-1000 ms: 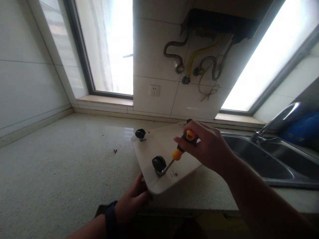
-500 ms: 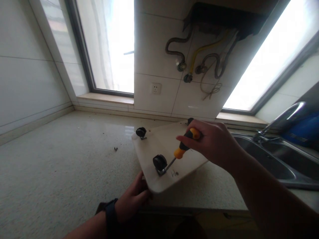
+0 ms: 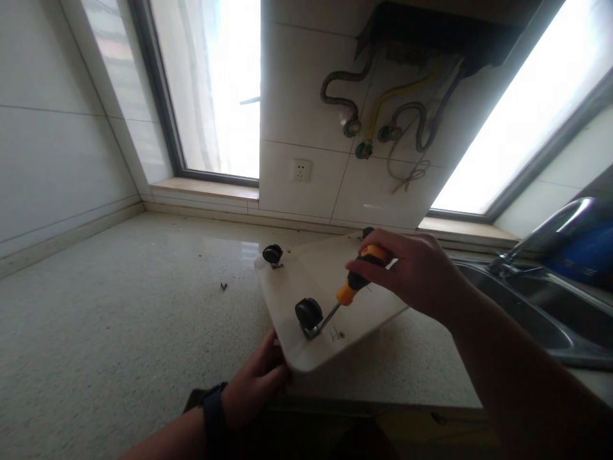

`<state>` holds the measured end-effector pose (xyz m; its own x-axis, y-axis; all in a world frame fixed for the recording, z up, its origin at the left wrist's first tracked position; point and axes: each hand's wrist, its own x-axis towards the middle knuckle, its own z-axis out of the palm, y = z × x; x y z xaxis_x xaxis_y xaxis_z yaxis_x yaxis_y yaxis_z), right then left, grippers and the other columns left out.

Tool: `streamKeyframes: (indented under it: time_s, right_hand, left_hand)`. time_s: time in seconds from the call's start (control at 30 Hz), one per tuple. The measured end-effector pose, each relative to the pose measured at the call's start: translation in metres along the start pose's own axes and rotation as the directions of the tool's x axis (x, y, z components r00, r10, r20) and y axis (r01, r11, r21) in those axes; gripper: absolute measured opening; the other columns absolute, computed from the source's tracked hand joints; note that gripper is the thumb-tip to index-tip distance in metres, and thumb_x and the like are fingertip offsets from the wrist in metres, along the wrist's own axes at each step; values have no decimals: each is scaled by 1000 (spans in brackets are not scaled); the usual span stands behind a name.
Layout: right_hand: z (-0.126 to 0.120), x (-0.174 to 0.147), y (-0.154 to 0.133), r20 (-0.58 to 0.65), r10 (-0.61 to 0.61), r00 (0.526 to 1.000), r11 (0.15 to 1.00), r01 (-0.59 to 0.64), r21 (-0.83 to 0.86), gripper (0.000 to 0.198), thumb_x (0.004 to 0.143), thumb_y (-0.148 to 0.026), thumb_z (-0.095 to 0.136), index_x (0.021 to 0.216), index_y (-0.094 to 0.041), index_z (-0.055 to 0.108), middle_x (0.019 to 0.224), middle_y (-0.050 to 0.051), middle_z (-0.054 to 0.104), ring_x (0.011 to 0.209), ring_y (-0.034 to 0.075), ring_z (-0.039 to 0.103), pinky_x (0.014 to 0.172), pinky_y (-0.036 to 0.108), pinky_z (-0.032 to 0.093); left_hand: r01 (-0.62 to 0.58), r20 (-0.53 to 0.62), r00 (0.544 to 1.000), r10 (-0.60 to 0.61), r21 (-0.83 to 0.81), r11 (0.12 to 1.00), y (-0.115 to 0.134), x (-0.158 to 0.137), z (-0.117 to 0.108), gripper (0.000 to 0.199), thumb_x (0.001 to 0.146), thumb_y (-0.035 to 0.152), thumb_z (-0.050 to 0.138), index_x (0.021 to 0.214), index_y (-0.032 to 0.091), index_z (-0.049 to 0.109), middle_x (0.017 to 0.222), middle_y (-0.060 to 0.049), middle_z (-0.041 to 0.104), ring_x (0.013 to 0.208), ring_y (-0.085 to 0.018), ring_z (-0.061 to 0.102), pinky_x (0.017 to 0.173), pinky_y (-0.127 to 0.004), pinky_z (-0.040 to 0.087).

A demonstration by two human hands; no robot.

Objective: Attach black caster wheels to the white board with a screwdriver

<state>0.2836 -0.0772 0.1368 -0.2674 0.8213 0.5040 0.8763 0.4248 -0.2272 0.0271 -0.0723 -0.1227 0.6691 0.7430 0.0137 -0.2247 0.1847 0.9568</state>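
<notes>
A white board with rounded corners lies on the counter, its black caster wheels facing up. My right hand is closed around the yellow and black handle of a screwdriver. The screwdriver slants down to the left, its tip at the metal plate of the near caster. My left hand grips the board's near left corner, some fingers hidden beneath the edge. Another caster stands at the far left corner. A third caster shows partly behind my right hand.
Small dark screws lie on the speckled counter left of the board. A metal sink with a curved faucet is at the right, a blue object behind it. Pipes and a socket are on the tiled wall.
My right hand has turned slightly on the screwdriver handle, while the tip stays at the near caster's plate. My left hand keeps its place. The whole view has shifted slightly.
</notes>
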Motion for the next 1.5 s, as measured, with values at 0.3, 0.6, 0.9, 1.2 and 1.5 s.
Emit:
streamKeyframes:
  time_s: [0.3,0.6,0.9,1.2,1.5]
  right_hand:
    - [-8,-6,6,304,-148,941,910,9,414,51,107,-33,45,157,-35,34,147,8,57,131,22,59,103,40,51]
    - [-7,-3,-6,26,-67,997,998,67,-8,33,88,-53,77,98,-21,75,80,1,72,66,16,65,63,31,49]
    - [-18,-9,-1,347,-115,931,937,-15,350,58,104,-34,53,160,-34,35,146,6,61,128,23,62,106,40,51]
    - [0,-7,-18,-13,191,981,981,-191,33,40,84,-59,76,91,-21,64,79,2,70,65,19,64,59,32,48]
    - [0,-14,-13,239,35,970,929,-120,350,51,103,-44,56,151,-36,43,149,7,56,123,25,64,95,40,58]
  left_hand:
    - [15,-9,1000,-15,-7,1000,4,-1,2,82,93,41,70,160,24,25,120,-14,66,81,-19,59,68,-32,45]
    - [12,-14,1000,-12,-10,1000,1,-1,1,74,95,42,69,156,25,31,119,-13,66,86,-21,63,71,-34,48]
    - [11,-16,1000,-11,-21,1000,-1,0,-1,78,93,42,70,158,25,31,119,-13,67,83,-20,61,70,-34,47]
    - [4,-31,999,-6,-39,999,1,2,0,66,92,36,69,151,24,42,112,-11,67,75,-16,59,65,-30,46]
    - [20,-24,1000,-20,-25,1000,2,2,0,66,95,38,68,152,24,40,111,-11,68,78,-17,61,65,-29,47]
